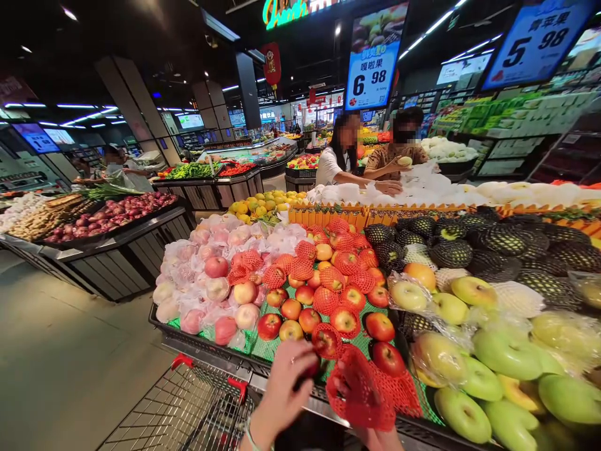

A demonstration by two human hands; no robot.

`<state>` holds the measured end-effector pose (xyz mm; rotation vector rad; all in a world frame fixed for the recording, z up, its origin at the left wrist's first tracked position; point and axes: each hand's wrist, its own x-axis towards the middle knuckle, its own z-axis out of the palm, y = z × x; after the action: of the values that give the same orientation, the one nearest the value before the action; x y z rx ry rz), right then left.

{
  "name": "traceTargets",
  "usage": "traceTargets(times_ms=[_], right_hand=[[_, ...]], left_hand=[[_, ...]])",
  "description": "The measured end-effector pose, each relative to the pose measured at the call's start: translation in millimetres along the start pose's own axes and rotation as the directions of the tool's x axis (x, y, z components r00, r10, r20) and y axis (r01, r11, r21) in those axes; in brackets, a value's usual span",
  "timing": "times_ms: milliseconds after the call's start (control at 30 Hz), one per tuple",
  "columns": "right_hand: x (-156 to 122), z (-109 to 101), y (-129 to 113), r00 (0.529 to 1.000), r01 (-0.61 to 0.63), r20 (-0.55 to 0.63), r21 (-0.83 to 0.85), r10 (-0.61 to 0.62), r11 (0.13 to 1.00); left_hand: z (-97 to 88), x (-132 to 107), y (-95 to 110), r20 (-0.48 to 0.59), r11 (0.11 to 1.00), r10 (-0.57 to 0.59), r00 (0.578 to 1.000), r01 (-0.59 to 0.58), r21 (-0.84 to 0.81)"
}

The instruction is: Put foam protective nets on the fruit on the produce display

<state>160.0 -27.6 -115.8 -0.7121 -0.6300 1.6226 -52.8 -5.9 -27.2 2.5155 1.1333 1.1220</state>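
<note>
My left hand (283, 387) is at the front edge of the apple display, fingers curled around a dark red apple (312, 367) that they partly hide. A band circles my left wrist. To its right, my right hand (364, 401) grips a red foam net sleeve (387, 394), whose mesh covers much of the fingers. Just beyond both hands lie loose red-yellow apples (310, 320) on a green mat (267, 313). Several other apples wear red foam nets (345, 321).
A shopping cart (188, 401) stands at lower left. Pink wrapped apples (216, 267) lie left; green fruit (474, 379) and black-netted fruit (451, 254) lie right. Two people (345, 163) handle produce across the display. An onion stand (113, 216) is farther left.
</note>
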Motion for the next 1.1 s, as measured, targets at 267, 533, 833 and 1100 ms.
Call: traceTargets(times_ms=[267,533,833,1100], right_hand=[[-5,14,-22,0.966,-0.254,0.125,0.346,0.224,0.903],[-7,18,-22,0.957,-0.276,0.179,0.324,0.228,0.905],[11,13,-19,0.962,-0.271,0.084,0.223,0.258,0.937],[21,33,-14,1.000,-0.007,0.002,-0.081,0.008,0.997]], left_hand=[[-16.5,-8,-113,0.072,0.705,-0.521,0.850,0.381,0.598],[-2.3,-10,-129,0.060,0.703,-0.488,0.871,0.352,0.618],[-21.5,-4,-104,-0.214,0.787,-0.600,0.771,0.616,0.016],[-35.3,12,0,0.441,0.487,-0.429,0.788,0.613,-0.622]])
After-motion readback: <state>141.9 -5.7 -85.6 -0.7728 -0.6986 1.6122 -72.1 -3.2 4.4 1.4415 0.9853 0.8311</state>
